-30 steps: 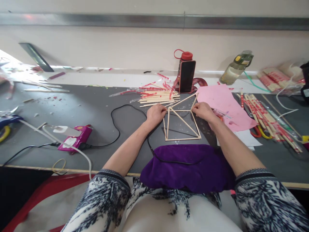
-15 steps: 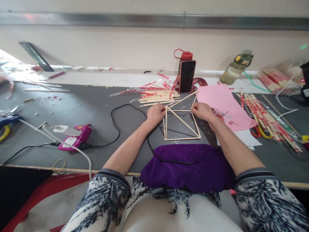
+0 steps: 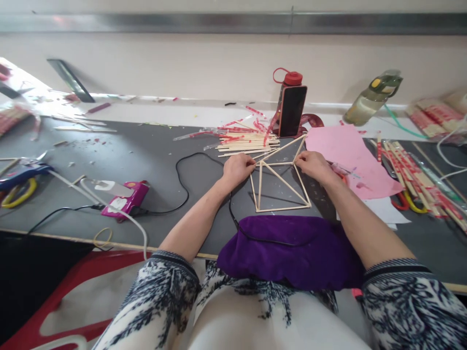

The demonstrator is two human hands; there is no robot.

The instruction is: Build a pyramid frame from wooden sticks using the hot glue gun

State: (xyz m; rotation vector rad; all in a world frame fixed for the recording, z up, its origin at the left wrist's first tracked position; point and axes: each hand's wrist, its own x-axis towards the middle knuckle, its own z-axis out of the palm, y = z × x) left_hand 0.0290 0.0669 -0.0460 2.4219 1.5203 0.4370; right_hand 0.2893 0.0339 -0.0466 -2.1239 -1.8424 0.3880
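Observation:
A frame of joined wooden chopsticks (image 3: pixel 284 209) stands on the grey table in front of me, with square and triangular sides. At its left rear corner, my left hand (image 3: pixel 238 168) pinches a stick end between thumb and fingers. My right hand (image 3: pixel 313 165) closes on the right rear corner, its fingertips around the joint. A thin stick runs between the two hands. Behind the frame lies a pile of loose chopsticks (image 3: pixel 248 144) with red-and-clear wrappers. The purple cloth (image 3: pixel 288 262) lies between the frame and my body, a black cable across it.
A phone (image 3: pixel 292 112) leans on a red-capped bottle (image 3: pixel 293 78). Pink paper (image 3: pixel 350 155), scissors (image 3: pixel 412 201) and wrapped chopsticks (image 3: pixel 416 175) lie to the right. A greenish water bottle (image 3: pixel 372 99) tilts against the wall. Leftward sit a magenta power strip (image 3: pixel 126 200) and blue-handled pliers (image 3: pixel 27 179).
The view has shifted, so most things appear slightly farther right. Both hands remain at the frame's rear corners; the left side of the frame shows more widely spread sticks.

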